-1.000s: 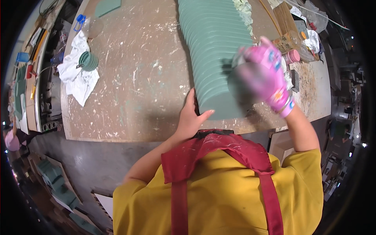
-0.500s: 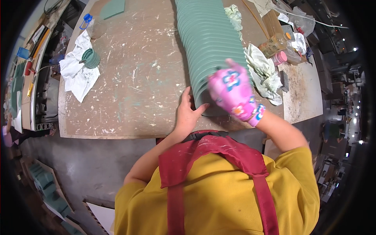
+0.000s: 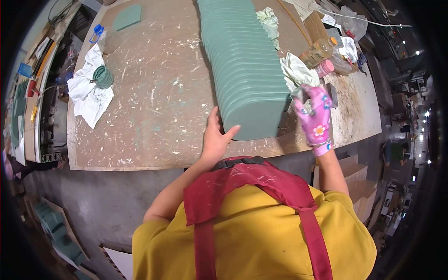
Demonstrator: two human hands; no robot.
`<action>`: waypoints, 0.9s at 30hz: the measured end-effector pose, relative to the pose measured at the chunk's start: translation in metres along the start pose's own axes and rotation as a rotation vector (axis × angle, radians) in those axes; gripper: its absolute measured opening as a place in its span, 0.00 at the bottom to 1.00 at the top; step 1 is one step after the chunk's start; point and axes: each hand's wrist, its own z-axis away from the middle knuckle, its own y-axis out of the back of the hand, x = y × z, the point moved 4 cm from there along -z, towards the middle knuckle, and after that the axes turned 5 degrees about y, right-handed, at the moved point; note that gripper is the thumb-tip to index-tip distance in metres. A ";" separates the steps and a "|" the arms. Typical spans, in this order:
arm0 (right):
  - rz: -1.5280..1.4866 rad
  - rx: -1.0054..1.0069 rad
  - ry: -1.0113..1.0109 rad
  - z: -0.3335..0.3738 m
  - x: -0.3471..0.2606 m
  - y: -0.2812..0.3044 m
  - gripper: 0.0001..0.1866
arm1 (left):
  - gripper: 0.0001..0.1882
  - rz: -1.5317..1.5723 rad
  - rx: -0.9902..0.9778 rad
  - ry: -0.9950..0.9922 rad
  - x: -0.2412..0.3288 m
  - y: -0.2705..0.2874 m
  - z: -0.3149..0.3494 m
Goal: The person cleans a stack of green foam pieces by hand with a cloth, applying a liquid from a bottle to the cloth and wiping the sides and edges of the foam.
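A long row of green rounded-top panels (image 3: 247, 65), standing packed face to face, runs away from me across the table. Against the lower left corner of its nearest panel (image 3: 256, 121) rests my bare left hand (image 3: 217, 137), thumb on the face and fingers spread along the side. My right hand (image 3: 317, 116), in a pink flowered glove, is off to the right of the row. Its fingers are apart and slightly blurred over the near end of a crumpled white cloth (image 3: 296, 70). The glove hides part of that cloth, and any grip on it is unclear.
Beyond the cloth stand a bottle with an orange cap (image 3: 319, 52), a pink-lidded jar (image 3: 325, 68) and a cardboard box (image 3: 316, 27). On the left, a green cup-shaped container (image 3: 103, 78) sits on a white cloth (image 3: 88, 100). A loose green panel (image 3: 127, 17) lies far left.
My right hand has moved right, off the row's near end and over to the white cloth, uncovering the nearest panel's face. The left hand stays at the corner. The view has shifted slightly.
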 end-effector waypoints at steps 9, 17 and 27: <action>0.081 -0.008 0.038 0.016 0.023 -0.001 0.19 | 0.46 0.051 -0.021 0.050 0.016 -0.002 0.004; 0.018 -0.007 0.089 0.008 0.002 -0.019 0.20 | 0.46 0.071 -0.003 0.046 0.018 -0.001 0.007; 0.009 -0.148 0.253 -0.039 -0.053 -0.036 0.22 | 0.46 0.040 0.007 -0.007 0.002 0.001 -0.002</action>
